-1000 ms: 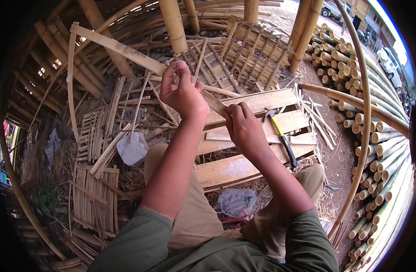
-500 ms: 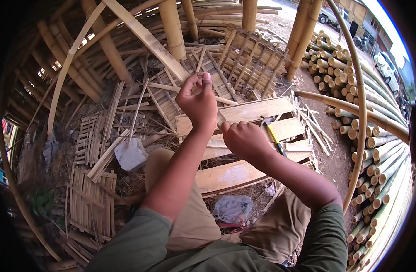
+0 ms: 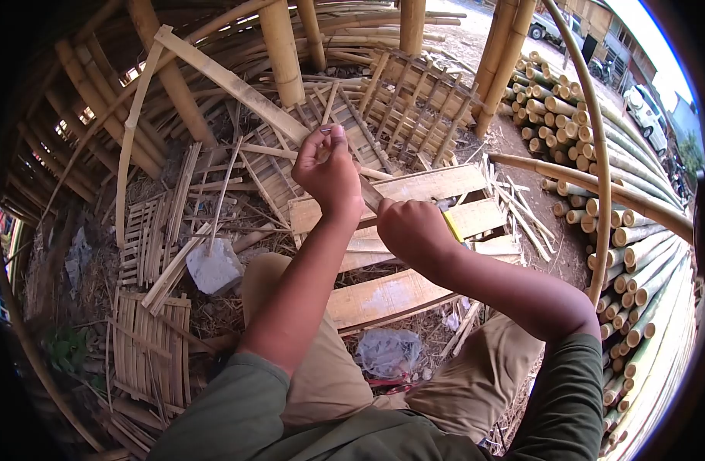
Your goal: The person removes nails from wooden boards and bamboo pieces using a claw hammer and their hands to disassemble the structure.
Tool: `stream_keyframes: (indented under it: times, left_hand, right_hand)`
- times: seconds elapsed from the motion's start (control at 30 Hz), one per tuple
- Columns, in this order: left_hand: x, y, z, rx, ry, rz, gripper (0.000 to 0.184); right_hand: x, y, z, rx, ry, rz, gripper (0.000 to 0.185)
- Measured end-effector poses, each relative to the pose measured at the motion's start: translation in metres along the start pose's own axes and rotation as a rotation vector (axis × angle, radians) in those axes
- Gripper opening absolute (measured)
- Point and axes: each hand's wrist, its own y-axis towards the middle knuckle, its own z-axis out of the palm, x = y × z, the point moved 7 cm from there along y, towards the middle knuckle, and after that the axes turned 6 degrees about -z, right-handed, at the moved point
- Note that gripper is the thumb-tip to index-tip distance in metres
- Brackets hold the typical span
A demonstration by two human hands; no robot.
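Note:
My left hand is closed, its curled fingers around a long flat bamboo strip. A small, thin metallic piece, perhaps a nail, shows at its thumb and fingertip. My right hand is a fist around the near end of the strip; its grip is partly hidden. The strip slants away to the upper left, where a thinner bent strip hangs from its far end. Below my right hand lie wooden planks. A hammer with a yellow handle rests on them, mostly hidden by my right arm.
Stacked bamboo poles line the right side, with one pole jutting across. Slatted bamboo panels lean ahead. At the left are a pale block and slats. A clear plastic bag lies between my legs.
The strip's far end has dropped lower and come fully into view. My right hand and forearm now cover the hammer's head and more of its handle. The view has shifted slightly.

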Motion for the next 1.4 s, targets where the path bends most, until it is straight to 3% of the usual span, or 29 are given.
stream_keyframes:
  times: [0.1,0.17,0.33,0.4,0.57,0.8,0.97,1.1,1.17,1.2,1.27,1.4]
  left_hand:
    - [-0.001,0.015,-0.009,-0.038,0.046,0.110,0.002]
    - [0.002,0.018,-0.013,-0.025,0.074,0.162,0.003]
    - [-0.012,0.002,-0.005,0.001,0.101,0.255,0.005]
    - [-0.023,-0.007,0.005,0.109,0.146,0.417,0.005]
    - [-0.026,-0.009,0.010,0.176,0.249,0.392,0.004]
    - [-0.029,0.010,-0.004,0.065,0.209,0.371,0.003]
    - [-0.028,0.014,-0.007,0.069,0.269,0.316,0.005]
    - [-0.029,0.015,-0.009,0.055,0.327,0.287,0.006]
    - [-0.035,0.017,-0.009,0.017,0.386,0.317,0.008]
    - [-0.036,0.020,-0.011,0.016,0.385,0.318,0.008]
    - [-0.029,0.028,-0.015,0.026,0.355,0.188,0.008]
    - [-0.030,0.027,-0.017,0.019,0.347,0.103,0.008]
  right_hand:
    - [-0.012,0.003,0.010,0.044,0.192,0.121,0.008]
    - [-0.008,0.005,0.008,-0.063,0.314,-0.010,0.009]
    - [-0.002,0.012,0.005,-0.029,0.422,-0.043,0.011]
    - [0.001,0.013,0.005,-0.024,0.454,-0.058,0.011]
    - [0.003,0.017,0.004,0.067,0.423,-0.085,0.010]
    - [0.001,0.026,0.003,0.042,0.369,-0.156,0.010]
    - [0.009,0.031,-0.005,-0.025,0.190,-0.411,0.009]
    - [0.006,0.038,-0.022,-0.045,0.152,-0.351,0.011]
    - [0.006,0.039,-0.029,-0.058,0.019,-0.342,0.029]
    - [0.008,0.039,-0.031,-0.058,0.018,-0.344,0.029]
    - [0.008,0.037,-0.040,-0.137,-0.066,-0.284,0.045]
    - [0.013,0.037,-0.042,-0.245,0.033,-0.355,0.033]
